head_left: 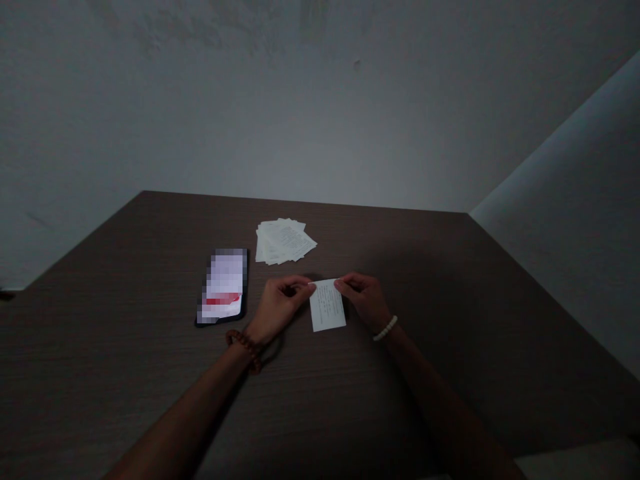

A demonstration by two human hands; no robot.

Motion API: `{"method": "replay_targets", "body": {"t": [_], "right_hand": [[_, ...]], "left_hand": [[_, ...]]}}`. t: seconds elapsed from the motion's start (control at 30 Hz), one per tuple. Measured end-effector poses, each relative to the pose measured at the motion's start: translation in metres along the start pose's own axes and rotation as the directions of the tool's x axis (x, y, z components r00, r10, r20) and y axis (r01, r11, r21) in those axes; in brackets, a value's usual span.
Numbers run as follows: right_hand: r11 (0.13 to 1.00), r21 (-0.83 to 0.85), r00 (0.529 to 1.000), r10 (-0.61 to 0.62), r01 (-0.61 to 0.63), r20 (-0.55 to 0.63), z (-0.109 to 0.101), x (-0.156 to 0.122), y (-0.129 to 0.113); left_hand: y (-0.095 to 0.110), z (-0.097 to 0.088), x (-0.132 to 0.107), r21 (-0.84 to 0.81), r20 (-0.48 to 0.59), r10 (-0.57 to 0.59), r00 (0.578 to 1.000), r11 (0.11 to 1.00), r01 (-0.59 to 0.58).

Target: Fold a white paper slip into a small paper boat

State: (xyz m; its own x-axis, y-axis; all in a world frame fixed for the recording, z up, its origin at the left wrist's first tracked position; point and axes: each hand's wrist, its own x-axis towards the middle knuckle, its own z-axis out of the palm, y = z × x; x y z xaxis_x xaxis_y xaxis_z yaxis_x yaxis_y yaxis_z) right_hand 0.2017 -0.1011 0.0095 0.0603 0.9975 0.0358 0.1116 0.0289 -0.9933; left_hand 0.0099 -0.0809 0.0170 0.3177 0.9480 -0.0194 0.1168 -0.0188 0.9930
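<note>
A small white sheet of paper (327,309) with lines of print is held by its two upper corners. My left hand (281,303) pinches the upper left corner between thumb and fingers. At the upper right corner, my right hand (365,299) grips the sheet the same way. The print is too small to read. Beyond my left hand lies a loose, fanned pile of similar printed papers (285,241). A brown beaded bracelet (243,340) is on my left wrist, a pale one (385,329) on my right.
To the left of my left hand, a smartphone (223,287) lies face up with its screen lit and blurred out. Everything rests on a dark wood-grain table (125,287). Pale walls (320,120) stand behind the table and on its right.
</note>
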Motion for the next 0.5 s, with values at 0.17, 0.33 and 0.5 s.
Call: {"method": "replay_targets", "body": {"t": [0.17, 0.33, 0.5], "right_hand": [[1.000, -0.023, 1.000, -0.002, 0.002, -0.008, -0.0001, 0.0008, 0.0023], [1.000, 0.000, 1.000, 0.013, -0.013, 0.004, 0.0003, 0.0005, 0.0026], [0.998, 0.038, 0.999, 0.041, -0.042, 0.015, 0.0004, -0.0003, -0.0027]], "left_hand": [[0.0009, 0.0003, 0.0001, 0.000, -0.004, -0.012, 1.000, 1.000, 0.012], [0.0008, 0.0012, 0.0002, -0.017, -0.020, -0.029, 0.999, 0.999, 0.029], [0.0012, 0.0019, -0.0010, -0.023, -0.027, -0.032, 0.999, 0.999, 0.031]]}}
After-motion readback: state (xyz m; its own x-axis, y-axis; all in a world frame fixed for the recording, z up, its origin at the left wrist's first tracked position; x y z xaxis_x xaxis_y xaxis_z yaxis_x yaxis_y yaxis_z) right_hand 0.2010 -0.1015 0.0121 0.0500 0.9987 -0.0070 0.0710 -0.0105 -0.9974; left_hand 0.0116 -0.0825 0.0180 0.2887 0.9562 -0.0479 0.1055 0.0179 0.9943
